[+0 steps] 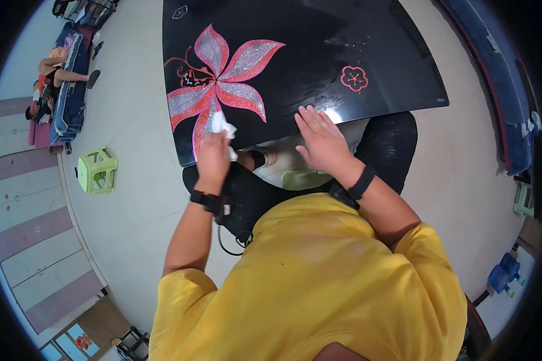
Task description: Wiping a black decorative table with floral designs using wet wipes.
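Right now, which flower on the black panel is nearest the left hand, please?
The large glittery flower; the small red outline and white outline lie farther away.

The scene is viewed from head height, the fisheye lens being aimed steeply down over the yellow shirt. The left hand, right hand and glossy black panel are taken in at close range, while the floor is shown farther off.
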Demonstrator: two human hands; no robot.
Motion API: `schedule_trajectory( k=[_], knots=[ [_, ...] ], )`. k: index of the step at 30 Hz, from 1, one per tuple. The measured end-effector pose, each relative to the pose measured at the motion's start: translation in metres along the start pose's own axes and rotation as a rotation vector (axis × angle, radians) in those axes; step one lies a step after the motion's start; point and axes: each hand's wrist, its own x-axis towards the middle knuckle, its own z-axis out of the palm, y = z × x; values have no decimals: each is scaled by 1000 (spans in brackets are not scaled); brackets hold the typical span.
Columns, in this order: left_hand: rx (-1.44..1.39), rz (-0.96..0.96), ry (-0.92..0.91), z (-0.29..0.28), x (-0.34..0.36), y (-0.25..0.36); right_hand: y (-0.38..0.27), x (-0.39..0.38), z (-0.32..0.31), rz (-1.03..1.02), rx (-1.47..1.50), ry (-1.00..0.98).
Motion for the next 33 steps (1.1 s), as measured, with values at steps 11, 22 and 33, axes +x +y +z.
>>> schedule_trajectory(
  k=[11,22,33],
  knots=[
    [-302,205,-30,16,11,55,-9,10,3,-2,-72,-122],
    [-156,289,-66,13,6,69,-10,8,2,-13,-101,-74],
    [-24,212,-73,-18,-9,2,-4,6,6,-19,-66,-79]
  ],
)
